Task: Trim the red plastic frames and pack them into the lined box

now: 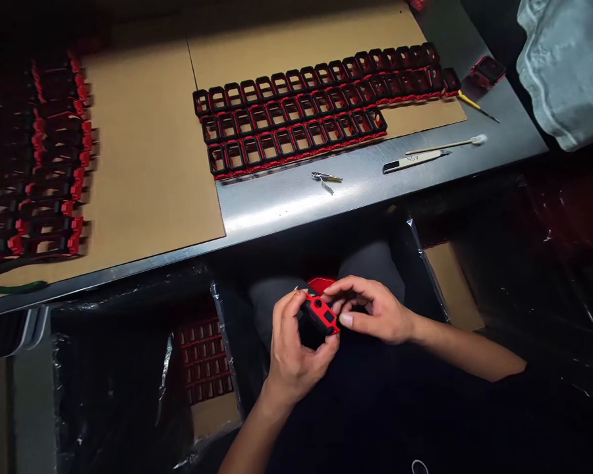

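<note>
A small red-and-black plastic frame is held over my lap, tilted, its red side with small openings turned up. My left hand wraps round it, thumb at the near end and fingers at the far end. From the right, my right hand pinches its edge, with the index finger at the top and the thumb near the lower corner. Part of the frame is hidden behind the fingers. On the bench ahead, rows of similar frames stand on cardboard.
More frames fill the left of the bench. Nail clippers, a craft knife, a cotton swab and a yellow-handled tool lie near the metal edge. Plastic-lined boxes flank my legs. Grey cloth lies right.
</note>
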`<state>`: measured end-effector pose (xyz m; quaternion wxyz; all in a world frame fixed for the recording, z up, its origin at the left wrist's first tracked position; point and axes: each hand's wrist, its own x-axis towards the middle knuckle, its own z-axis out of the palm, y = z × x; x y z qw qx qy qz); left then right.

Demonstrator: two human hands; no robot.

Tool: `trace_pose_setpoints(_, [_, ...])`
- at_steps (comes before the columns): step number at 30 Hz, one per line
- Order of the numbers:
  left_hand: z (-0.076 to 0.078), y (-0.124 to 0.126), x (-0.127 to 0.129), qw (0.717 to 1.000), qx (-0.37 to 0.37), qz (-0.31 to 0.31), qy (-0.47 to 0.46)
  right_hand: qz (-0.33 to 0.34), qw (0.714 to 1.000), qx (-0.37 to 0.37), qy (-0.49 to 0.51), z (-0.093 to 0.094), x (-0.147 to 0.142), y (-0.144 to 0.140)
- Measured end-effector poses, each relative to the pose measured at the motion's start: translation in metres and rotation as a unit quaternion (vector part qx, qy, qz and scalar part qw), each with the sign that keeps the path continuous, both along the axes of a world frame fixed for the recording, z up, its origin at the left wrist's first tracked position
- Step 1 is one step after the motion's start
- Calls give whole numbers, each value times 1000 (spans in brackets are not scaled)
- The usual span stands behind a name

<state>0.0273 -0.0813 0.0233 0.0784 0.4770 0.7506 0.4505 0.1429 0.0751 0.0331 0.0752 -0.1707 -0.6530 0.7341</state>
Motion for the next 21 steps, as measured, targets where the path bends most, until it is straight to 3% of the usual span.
trace_pose_setpoints(3, [2,1,0,1000,-18,-12,-5,47,991,-98,-78,5,-1,-1])
trace_pose_setpoints(7, [2,0,1,1000,-19,-12,-1,43,959,-259,-109,1,-6,-3])
trace_pose_setpoints(12, [-3,-2,0,998,33,11,47,52,933,-345,-91,-10,-6,-2])
trace_pose_setpoints(16, [-9,-2,-4,993,79,-16,90,55,941,-329,-62,-10,-3,-4])
trace_pose_setpoints(21, [-14,-1,-6,991,95,-16,95,41,986,-158,-38,0,-1,-6])
